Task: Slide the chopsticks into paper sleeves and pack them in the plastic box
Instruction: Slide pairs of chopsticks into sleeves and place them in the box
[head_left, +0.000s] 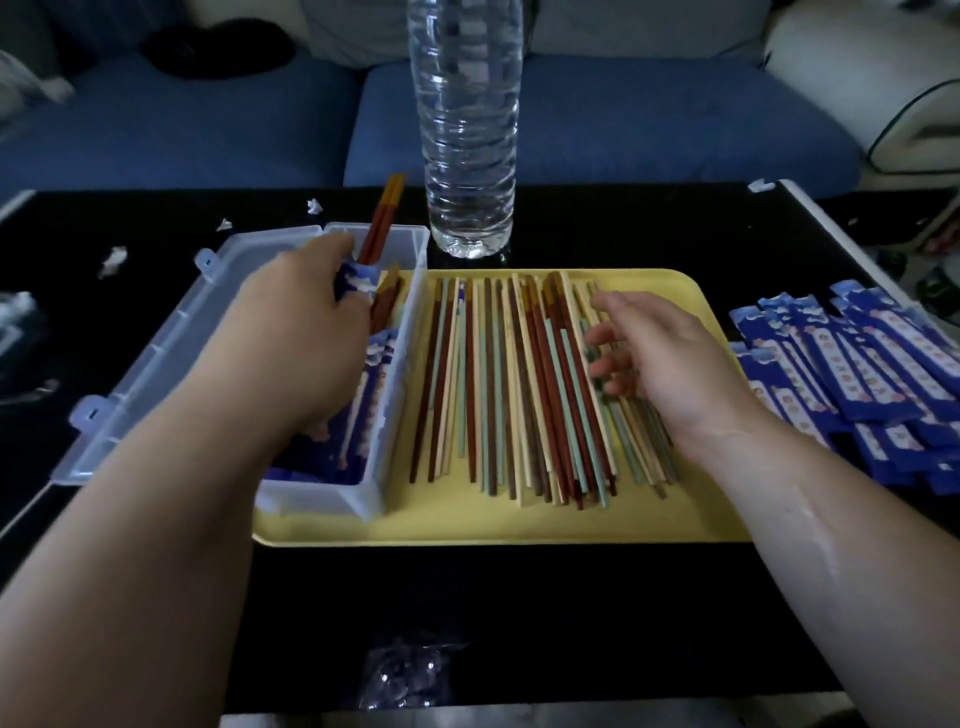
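Note:
My left hand (306, 322) is over the clear plastic box (400, 374) and grips a blue paper sleeve with a reddish-brown chopstick pair (382, 223) sticking out of its far end, tilted up over the box's far wall. Several sleeved pairs (371, 384) lie inside the box. Loose chopsticks (519, 384) in brown, green and cream are spread across the yellow tray (519, 525). My right hand (654, 353) hovers over the right part of that spread, fingers apart and curled, holding nothing. Empty blue sleeves (852, 374) are piled to the right of the tray.
A tall clear water bottle (467, 130) stands just behind the tray. The box's open lid (171, 332) lies to the left. Paper scraps (111, 260) dot the black table. A small plastic bag (410, 670) lies near the front edge. A blue sofa is beyond.

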